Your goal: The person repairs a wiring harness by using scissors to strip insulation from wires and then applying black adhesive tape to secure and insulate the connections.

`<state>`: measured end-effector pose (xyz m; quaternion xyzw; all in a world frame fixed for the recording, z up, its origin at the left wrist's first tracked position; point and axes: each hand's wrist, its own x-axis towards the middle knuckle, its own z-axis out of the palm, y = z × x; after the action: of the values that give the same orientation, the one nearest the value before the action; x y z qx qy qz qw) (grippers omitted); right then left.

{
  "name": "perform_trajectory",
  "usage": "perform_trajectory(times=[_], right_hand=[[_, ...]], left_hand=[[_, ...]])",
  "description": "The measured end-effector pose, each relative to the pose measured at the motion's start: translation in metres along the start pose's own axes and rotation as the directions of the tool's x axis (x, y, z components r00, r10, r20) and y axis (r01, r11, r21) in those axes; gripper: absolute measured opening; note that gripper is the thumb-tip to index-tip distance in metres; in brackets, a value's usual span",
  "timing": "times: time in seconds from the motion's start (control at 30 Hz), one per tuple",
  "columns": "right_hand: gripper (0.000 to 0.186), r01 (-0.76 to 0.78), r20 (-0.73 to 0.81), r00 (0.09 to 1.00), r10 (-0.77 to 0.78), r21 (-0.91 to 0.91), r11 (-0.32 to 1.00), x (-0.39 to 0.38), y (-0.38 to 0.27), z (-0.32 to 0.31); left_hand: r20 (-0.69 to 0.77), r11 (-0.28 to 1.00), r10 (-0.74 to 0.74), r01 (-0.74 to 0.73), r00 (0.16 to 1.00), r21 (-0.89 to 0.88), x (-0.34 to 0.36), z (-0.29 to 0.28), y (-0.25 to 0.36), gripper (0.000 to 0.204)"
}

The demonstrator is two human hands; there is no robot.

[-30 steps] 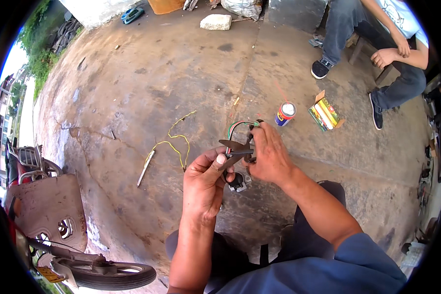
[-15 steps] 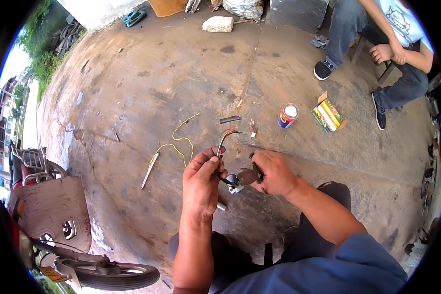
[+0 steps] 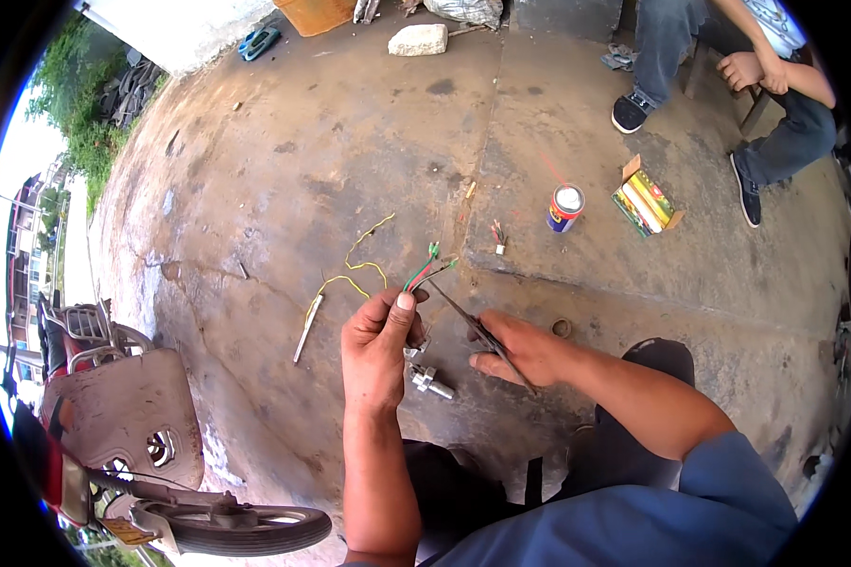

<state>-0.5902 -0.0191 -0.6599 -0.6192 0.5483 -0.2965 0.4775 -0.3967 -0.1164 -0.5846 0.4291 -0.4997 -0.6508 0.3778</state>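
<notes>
My left hand [image 3: 378, 340] is closed on a bundle of thin wires [image 3: 420, 273], pinched between thumb and fingers. The green, red and black ends fan out above the thumb. A silver metal part with a stubby cylinder [image 3: 431, 381] shows just below this hand; I cannot tell whether it hangs or lies on the floor. My right hand [image 3: 511, 348] grips a long, thin, dark tool [image 3: 482, 331], tilted with its narrow end up beside the wires. Its exact kind is unclear. Close to my right wrist, a small brownish ring [image 3: 562, 328] sits on the floor.
Yellow wire [image 3: 355, 269] and a pale rod [image 3: 307, 328] lie left; a white connector [image 3: 500, 249], spray can [image 3: 565, 208] and open carton [image 3: 646, 200] lie ahead. A motorcycle wheel [image 3: 246, 529] is at lower left. A person [image 3: 766, 71] sits at upper right.
The wire ends have spread apart. My right hand has swung the long dark tool into view beside them. The dark strip on the floor is gone, and the brownish ring now shows there.
</notes>
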Motion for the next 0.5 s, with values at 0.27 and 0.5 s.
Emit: perform_trajectory(times=[0.27,0.5], right_hand=[[0.041,-0.170,-0.047,0.983,0.175,0.101,0.980,-0.009,0.016,0.007],[0.042,-0.298,-0.083,0.949,0.304,0.077,0.951,-0.024,0.023,0.007]], left_hand=[[0.117,0.956,-0.287,0.277,0.951,0.095,0.012,0.030,-0.039,0.020],[0.153,0.922,-0.376,0.352,0.914,0.163,0.021,0.050,-0.064,0.019]])
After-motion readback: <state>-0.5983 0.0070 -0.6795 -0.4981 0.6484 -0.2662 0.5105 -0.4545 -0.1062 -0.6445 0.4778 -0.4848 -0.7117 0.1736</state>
